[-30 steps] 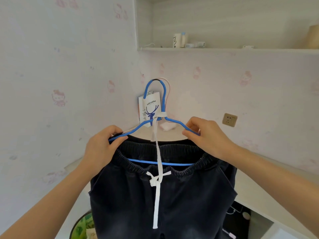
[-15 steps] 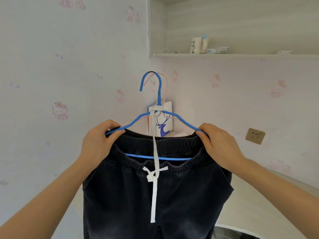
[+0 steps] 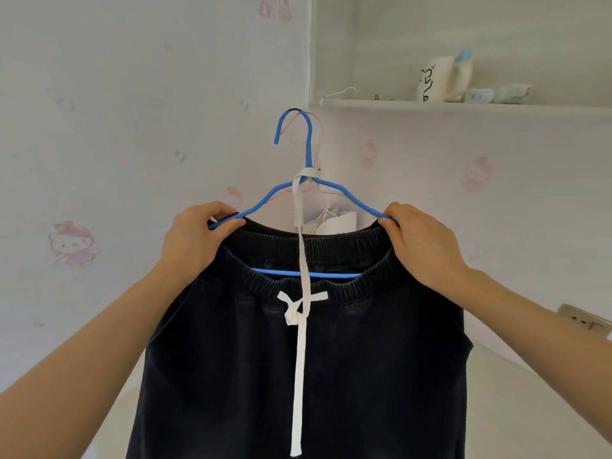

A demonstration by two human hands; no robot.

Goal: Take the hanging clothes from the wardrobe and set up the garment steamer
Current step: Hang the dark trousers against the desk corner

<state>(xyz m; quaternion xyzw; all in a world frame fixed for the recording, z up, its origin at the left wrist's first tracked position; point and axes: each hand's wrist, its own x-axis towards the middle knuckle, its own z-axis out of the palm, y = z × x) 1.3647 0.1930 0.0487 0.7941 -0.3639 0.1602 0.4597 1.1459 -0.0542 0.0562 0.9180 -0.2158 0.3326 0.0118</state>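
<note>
I hold up a blue wire hanger [image 3: 309, 150] with dark denim shorts [image 3: 331, 359] hung over its lower bar. A white drawstring [image 3: 299, 342] is tied at the waistband and looped round the hanger's neck. My left hand [image 3: 195, 240] grips the hanger's left shoulder together with the waistband. At the right shoulder, my right hand [image 3: 420, 243] grips hanger and waistband the same way. A pale pink hanger sits just behind the blue one. A white paper tag [image 3: 337, 223] shows behind the waistband. No steamer is in view.
Wallpapered walls with pink cartoon figures meet in a corner behind the shorts. A recessed shelf [image 3: 463, 104] at upper right carries a white mug [image 3: 433, 79], a bottle and small items. A wall socket [image 3: 586, 321] is at the right edge. A pale surface lies below.
Both hands have lifted the hanger and shorts higher and the view has tilted up and left; the shelf and socket have slid right, and the items below have dropped out of view.
</note>
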